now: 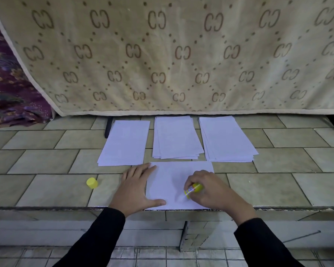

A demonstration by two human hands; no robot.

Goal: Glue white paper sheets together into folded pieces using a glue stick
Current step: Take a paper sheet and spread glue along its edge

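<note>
A white paper sheet (174, 180) lies at the near edge of the tiled ledge. My left hand (137, 187) rests flat on its left edge, fingers straight, thumb along the front edge. My right hand (210, 189) grips a yellow glue stick (193, 188), its tip pointing down-left onto the sheet. The yellow cap (92, 183) lies on the tiles to the left of my left hand. Behind the sheet lie three white piles: a left paper pile (124, 142), a middle paper stack (176, 137) and a right paper stack (227, 139).
A beige patterned blanket (172, 54) hangs just behind the stacks. A purple cloth (10, 89) sits at the far left. Black legs (108, 127) show under the blanket. The ledge's front edge (46, 208) drops to a lower tiled floor.
</note>
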